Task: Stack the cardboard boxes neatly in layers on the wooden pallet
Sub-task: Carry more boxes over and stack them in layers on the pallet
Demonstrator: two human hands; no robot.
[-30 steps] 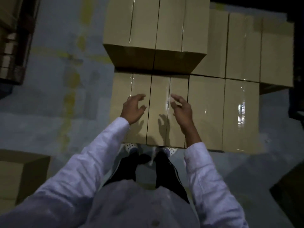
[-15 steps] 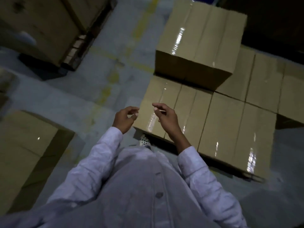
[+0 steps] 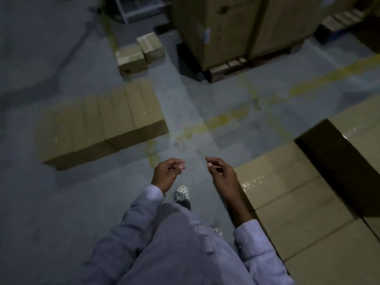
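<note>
The stacked cardboard boxes (image 3: 298, 202) fill the lower right, with a second layer box (image 3: 357, 136) on top at the right edge; the pallet beneath them is hidden. A row of loose cardboard boxes (image 3: 102, 124) lies on the floor to the left. My left hand (image 3: 166, 173) hangs over the floor with loosely curled fingers and holds nothing. My right hand (image 3: 222, 175) hovers beside the near corner of the stack, fingers relaxed, also holding nothing.
Two small boxes (image 3: 139, 52) sit on the floor further back. A tall stack of large cartons on a pallet (image 3: 236, 33) stands at the top right. Faded yellow lines (image 3: 218, 122) cross the grey floor between the box groups.
The view has swung left, away from the stack toward the loose boxes on the floor. Both hands have come off the stacked boxes and now hang over the floor.
</note>
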